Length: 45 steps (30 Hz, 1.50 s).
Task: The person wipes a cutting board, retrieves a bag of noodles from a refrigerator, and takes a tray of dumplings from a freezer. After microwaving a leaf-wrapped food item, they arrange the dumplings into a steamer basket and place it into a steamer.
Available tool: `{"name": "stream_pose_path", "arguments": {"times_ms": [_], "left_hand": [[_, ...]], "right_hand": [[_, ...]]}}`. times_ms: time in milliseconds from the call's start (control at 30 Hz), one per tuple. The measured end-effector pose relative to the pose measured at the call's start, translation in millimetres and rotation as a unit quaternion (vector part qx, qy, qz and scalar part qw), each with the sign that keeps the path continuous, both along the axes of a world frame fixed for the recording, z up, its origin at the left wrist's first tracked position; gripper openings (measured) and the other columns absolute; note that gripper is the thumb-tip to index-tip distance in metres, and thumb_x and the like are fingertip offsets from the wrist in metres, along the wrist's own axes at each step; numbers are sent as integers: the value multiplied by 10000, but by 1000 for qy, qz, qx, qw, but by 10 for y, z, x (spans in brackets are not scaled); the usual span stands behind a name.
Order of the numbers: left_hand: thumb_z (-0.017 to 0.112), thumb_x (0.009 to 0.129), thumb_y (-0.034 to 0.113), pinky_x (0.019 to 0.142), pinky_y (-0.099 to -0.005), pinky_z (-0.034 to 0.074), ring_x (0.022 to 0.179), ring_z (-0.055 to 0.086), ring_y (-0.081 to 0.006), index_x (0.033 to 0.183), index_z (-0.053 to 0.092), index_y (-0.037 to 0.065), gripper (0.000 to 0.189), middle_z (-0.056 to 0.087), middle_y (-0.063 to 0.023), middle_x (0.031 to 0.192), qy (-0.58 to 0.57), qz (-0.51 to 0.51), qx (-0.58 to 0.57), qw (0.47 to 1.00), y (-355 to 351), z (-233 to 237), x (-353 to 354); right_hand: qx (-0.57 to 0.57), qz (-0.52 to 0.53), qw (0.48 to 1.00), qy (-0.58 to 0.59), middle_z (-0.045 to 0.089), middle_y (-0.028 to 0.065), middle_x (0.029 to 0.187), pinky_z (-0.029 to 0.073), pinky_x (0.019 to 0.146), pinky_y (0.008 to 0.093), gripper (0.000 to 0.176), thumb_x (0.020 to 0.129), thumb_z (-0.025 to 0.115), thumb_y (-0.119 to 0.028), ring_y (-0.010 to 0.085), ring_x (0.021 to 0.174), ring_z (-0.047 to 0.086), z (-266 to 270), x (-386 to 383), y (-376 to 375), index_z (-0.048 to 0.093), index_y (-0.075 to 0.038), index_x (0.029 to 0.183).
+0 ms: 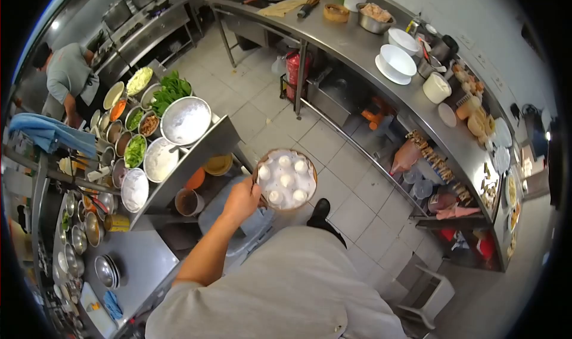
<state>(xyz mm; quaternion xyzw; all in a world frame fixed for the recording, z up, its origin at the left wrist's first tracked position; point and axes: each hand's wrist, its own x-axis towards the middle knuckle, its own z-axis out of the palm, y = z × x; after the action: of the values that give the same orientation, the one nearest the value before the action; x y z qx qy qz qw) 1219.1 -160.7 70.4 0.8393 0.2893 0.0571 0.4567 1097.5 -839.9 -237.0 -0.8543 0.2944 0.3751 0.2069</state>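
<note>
My left hand [241, 200] is closed on the near-left rim of a round bamboo steamer basket [289, 208], fingers wrapped around its edge. White paper lines the basket, and several small round white buns [286, 180] sit apart from each other on it. The basket is held out in front of my body, above the tiled floor. My right hand does not show. Left of the basket stands a counter topped with a white powder-filled bowl [186, 121] and a second bowl of white powder [161, 159].
A co-worker [68, 76] bends at the far left near the stove. Leafy greens [171, 93] and several ingredient bowls fill the left counter. A long steel counter [351, 44] curves along the right, with a fire extinguisher [296, 73] below. A white plastic chair [438, 294] stands behind right.
</note>
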Motion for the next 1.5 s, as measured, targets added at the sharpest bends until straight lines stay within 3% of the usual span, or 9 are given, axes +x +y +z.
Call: {"name": "stream_pose_path", "arguments": {"times_ms": [267, 433, 500, 700, 800, 1000, 1167, 1367, 1500], "left_hand": [[519, 995, 182, 684, -469, 553, 724, 724, -369, 1005, 641, -83, 292, 701, -279, 812, 28, 125, 21, 992, -10, 202, 1192], [499, 990, 168, 676, -439, 559, 714, 724, -350, 1028, 652, -87, 300, 699, -257, 793, 31, 196, -76, 977, 96, 470, 1578], [499, 989, 168, 676, -441, 560, 709, 724, -348, 1023, 652, -89, 300, 700, -256, 789, 32, 228, -100, 968, 195, 462, 1707], [493, 989, 150, 684, -443, 559, 695, 720, -323, 1034, 657, -90, 294, 712, -232, 777, 21, 275, -85, 958, 979, 113, 2250], [500, 986, 151, 702, -447, 559, 727, 731, -343, 1061, 654, -89, 295, 712, -254, 794, 27, 304, -135, 943, 1546, 276, 2569], [513, 994, 179, 870, -567, 519, 930, 672, -538, 1141, 639, -79, 322, 688, -348, 928, 27, 324, -25, 945, 2858, 569, 2979], [508, 991, 192, 876, -543, 517, 976, 674, -519, 1104, 639, -79, 322, 686, -355, 972, 18, 381, -39, 924, 3701, 560, 3195], [514, 970, 180, 838, -528, 529, 901, 696, -495, 1037, 650, -80, 301, 700, -320, 898, -7, 489, -48, 871, 4821, 252, 3618], [500, 962, 169, 788, -524, 537, 822, 696, -476, 1002, 645, -87, 297, 700, -292, 832, 15, 532, -2, 847, 5706, 304, 3913]], "right_hand": [[-18, 499, 859, -110, 720, 236, 1225, 528, 995, 509, 478, 962, 655, -404, 400, 1167, 673, -952, 3895, 657, 689, -39, 1268], [123, 473, 859, -152, 679, 249, 1337, 493, 1082, 441, 672, 945, 693, -511, 365, 1272, 641, 1115, 7191, 3150, 623, -19, 1398], [271, 434, 847, -147, 671, 229, 1367, 502, 1068, 413, 577, 987, 685, -449, 335, 1264, 652, 1579, 7571, 4036, 638, -34, 1385], [212, 551, 775, -226, 656, 229, 1376, 499, 1072, 431, 530, 983, 688, -399, 367, 1255, 645, 1533, 7811, 6190, 636, -49, 1377], [190, 701, 657, -200, 525, 231, 1520, 437, 1152, 447, 594, 943, 738, -381, 402, 1398, 505, 1545, 7512, 6782, 590, -93, 1440], [279, 685, 644, -196, 520, 211, 1516, 441, 1149, 449, 582, 927, 761, -331, 388, 1393, 510, 2130, 7753, 7829, 594, -86, 1428], [331, 592, 707, -199, 661, 185, 1299, 527, 1009, 419, 477, 928, 756, -265, 344, 1204, 651, 2414, 8238, 8781, 654, -57, 1345], [468, 585, 504, -431, 756, 124, 892, 571, 804, 382, 87, 927, 704, -88, 298, 850, 733, 2812, 9006, 10538, 764, -24, 932], [457, 514, 481, -543, 697, 179, 916, 533, 826, 414, 93, 938, 656, -70, 345, 887, 657, 2983, 10340, 11975, 681, -19, 865]]}}
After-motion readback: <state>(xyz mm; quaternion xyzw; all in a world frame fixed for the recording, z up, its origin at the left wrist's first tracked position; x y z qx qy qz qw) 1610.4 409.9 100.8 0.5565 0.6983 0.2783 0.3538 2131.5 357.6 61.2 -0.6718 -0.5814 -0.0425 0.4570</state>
